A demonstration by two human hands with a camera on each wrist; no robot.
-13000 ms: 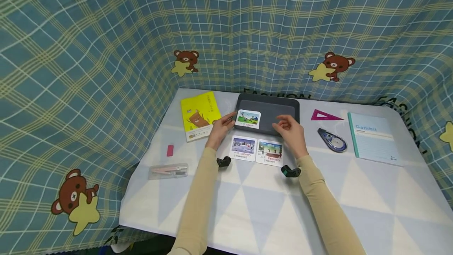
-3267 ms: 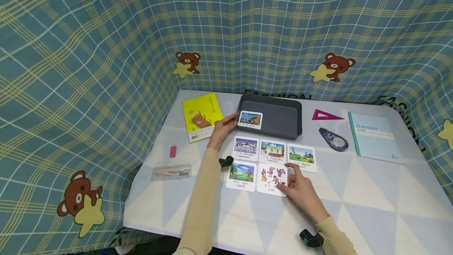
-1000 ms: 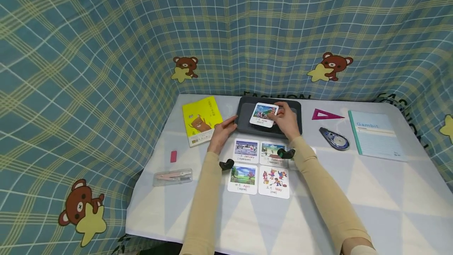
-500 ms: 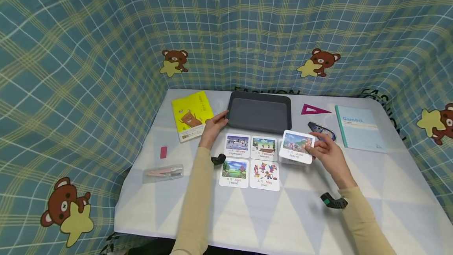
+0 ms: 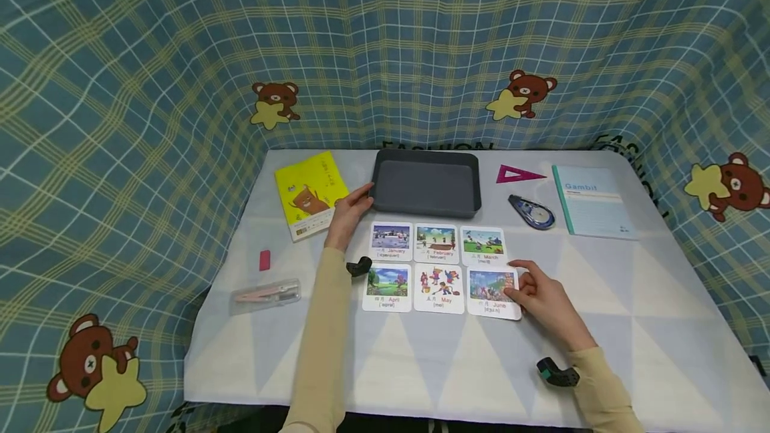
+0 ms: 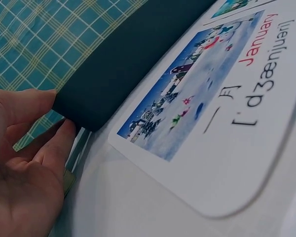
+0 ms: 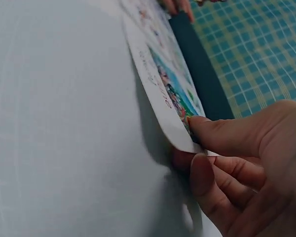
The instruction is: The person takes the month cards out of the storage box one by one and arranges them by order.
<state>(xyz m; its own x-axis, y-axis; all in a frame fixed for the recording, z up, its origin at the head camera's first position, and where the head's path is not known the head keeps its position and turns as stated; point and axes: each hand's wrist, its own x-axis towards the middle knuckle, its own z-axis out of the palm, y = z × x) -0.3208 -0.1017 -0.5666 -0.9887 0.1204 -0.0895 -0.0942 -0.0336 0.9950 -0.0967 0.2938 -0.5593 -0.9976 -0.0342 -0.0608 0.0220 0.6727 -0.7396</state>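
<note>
My right hand pinches the right edge of the June picture card. In the right wrist view the thumb lies on top of that card and fingers are beneath; its near edge is slightly raised off the cloth. The March card is just behind it. To its left lie the May card, April card, February card and January card. My left hand holds the left side of the dark grey tray; the left wrist view shows thumb and fingers at the tray's corner.
Left of the tray are a yellow booklet, a pink eraser and a clear case with a pink compass-like tool. On the right lie a magenta set square, a correction tape and a Gambit notebook.
The right hand has taken the June card out of the tray and brought it right and toward me, beside the May card. The left hand has stayed at the tray. The head view has shifted.
</note>
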